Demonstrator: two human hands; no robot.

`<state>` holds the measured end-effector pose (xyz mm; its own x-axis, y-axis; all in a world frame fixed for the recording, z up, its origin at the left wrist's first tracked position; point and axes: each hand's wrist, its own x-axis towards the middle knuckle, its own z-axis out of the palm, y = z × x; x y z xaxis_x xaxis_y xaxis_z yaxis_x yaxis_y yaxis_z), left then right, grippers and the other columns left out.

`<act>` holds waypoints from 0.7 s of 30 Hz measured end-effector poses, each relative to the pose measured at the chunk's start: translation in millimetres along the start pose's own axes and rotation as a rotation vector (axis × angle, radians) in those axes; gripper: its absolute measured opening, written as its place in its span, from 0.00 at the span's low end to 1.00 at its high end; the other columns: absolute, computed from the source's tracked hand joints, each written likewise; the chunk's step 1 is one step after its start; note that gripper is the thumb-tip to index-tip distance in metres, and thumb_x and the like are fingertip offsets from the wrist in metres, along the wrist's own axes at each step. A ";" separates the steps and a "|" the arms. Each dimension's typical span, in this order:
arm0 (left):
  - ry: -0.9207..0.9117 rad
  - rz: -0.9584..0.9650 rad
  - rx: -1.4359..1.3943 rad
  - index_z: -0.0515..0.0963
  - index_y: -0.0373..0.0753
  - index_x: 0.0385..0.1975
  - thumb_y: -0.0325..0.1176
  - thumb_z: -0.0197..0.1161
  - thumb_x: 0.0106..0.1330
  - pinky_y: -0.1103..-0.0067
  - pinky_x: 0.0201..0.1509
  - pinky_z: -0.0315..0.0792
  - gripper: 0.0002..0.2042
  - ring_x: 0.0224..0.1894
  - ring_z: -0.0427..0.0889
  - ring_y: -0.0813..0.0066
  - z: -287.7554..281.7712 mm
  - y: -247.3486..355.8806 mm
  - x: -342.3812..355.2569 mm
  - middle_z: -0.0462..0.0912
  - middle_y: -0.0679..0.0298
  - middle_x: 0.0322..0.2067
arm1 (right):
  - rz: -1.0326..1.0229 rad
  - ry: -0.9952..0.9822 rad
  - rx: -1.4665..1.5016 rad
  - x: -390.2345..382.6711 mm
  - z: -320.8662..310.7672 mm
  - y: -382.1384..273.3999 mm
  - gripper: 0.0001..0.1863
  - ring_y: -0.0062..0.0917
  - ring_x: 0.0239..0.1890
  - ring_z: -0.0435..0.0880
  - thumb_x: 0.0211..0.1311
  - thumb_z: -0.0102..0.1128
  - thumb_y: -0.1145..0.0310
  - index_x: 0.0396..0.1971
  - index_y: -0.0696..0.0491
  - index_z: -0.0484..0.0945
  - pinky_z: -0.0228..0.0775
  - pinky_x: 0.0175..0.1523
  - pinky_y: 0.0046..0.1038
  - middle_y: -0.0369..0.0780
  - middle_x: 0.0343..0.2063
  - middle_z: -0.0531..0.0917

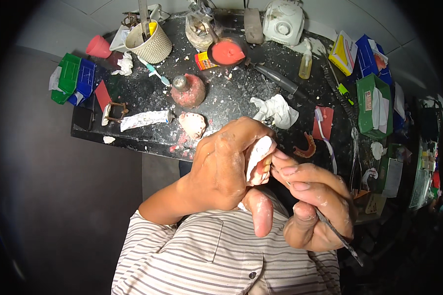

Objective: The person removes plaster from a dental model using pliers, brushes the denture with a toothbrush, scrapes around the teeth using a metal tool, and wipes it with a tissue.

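My left hand (pixel 221 162) is wrapped round a plaster dental cast (pixel 258 156) with a row of pale teeth set in pink along one side. Close against those teeth are the fingertips of my right hand (pixel 315 201), which also grips a thin metal dental carving tool (pixel 340 240); its dark end sticks out below the palm. White dust coats the fingers of both hands. Beyond my left hand, a second plaster cast (pixel 192 125) lies on the black bench (pixel 147 142).
A spirit lamp (pixel 188 91) smeared with pink wax stands mid-bench, and behind it a pan of pink wax (pixel 226 51). A handpiece (pixel 275 78), crumpled tissue (pixel 276 111), a pink denture piece (pixel 306 146) and a toothbrush (pixel 324 129) lie to the right. Left is a white tube (pixel 145 120).
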<state>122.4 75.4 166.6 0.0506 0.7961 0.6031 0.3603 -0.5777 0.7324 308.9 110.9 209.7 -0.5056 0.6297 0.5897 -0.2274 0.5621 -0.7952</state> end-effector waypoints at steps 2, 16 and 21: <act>0.001 0.005 0.019 0.61 0.21 0.51 0.63 0.65 0.50 0.69 0.29 0.78 0.46 0.27 0.79 0.60 -0.7 -1.5 0.7 0.76 0.49 0.34 | 0.001 0.066 -0.031 3.0 8.9 -0.4 0.14 0.43 0.49 0.87 0.59 0.64 0.86 0.45 0.67 0.77 0.82 0.54 0.30 0.57 0.45 0.82; 0.083 -0.047 0.180 0.66 0.22 0.49 0.55 0.69 0.53 0.71 0.26 0.75 0.40 0.26 0.79 0.61 -1.1 -1.6 -8.6 0.77 0.50 0.34 | -0.047 0.137 -0.143 9.4 21.0 6.0 0.08 0.40 0.40 0.89 0.63 0.64 0.81 0.39 0.69 0.79 0.84 0.46 0.32 0.56 0.36 0.85; 0.098 -0.026 0.233 0.66 0.22 0.49 0.55 0.69 0.54 0.71 0.25 0.75 0.39 0.26 0.79 0.61 0.6 0.4 -9.7 0.77 0.50 0.34 | -0.122 0.097 -0.205 9.0 18.3 9.6 0.08 0.40 0.39 0.88 0.66 0.55 0.83 0.42 0.71 0.74 0.86 0.46 0.32 0.57 0.36 0.82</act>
<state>122.7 67.6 160.9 -0.0478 0.7825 0.6208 0.5658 -0.4910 0.6624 286.9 112.2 204.7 -0.4002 0.5934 0.6984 -0.1038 0.7278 -0.6779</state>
